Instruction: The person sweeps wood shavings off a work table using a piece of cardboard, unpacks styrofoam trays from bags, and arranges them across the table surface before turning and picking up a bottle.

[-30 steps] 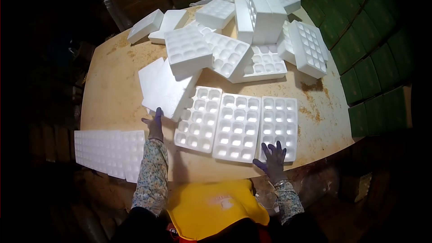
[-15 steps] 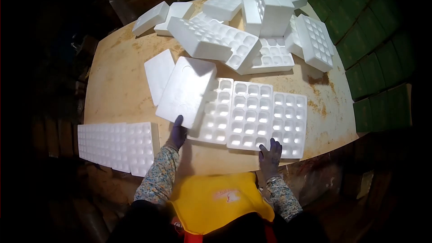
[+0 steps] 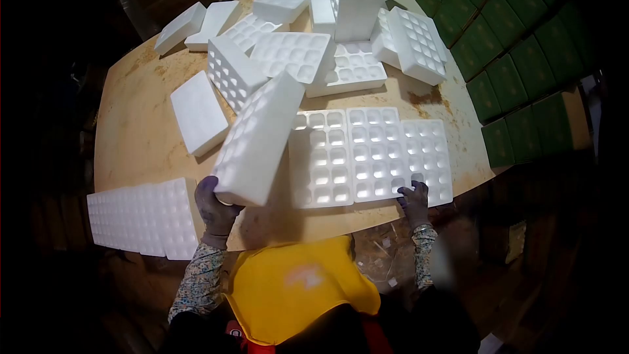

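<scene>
My left hand [image 3: 217, 208] is closed on the near end of a white foam tray [image 3: 259, 147], which is tilted on its edge above the table. Its pocketed side faces left. Three more foam trays lie side by side with pockets up: a left one [image 3: 320, 157], a middle one [image 3: 377, 151] and a right one [image 3: 429, 157]. My right hand [image 3: 414, 203] rests with fingers apart and bent over the near edge, where the middle and right trays meet. Both hands wear dark purplish gloves.
More foam trays [image 3: 288, 52] are heaped at the back of the wooden table [image 3: 141, 111]. One tray [image 3: 198, 111] lies flat side up at centre-left. A row of trays [image 3: 141, 219] sits at the left front edge. Green boxes [image 3: 524, 92] are stacked on the right.
My left hand has lifted and turned its tray from lying flat side up to standing on edge. Another tray now leans behind it. The view has shifted; my right hand stays at the tray edge.
</scene>
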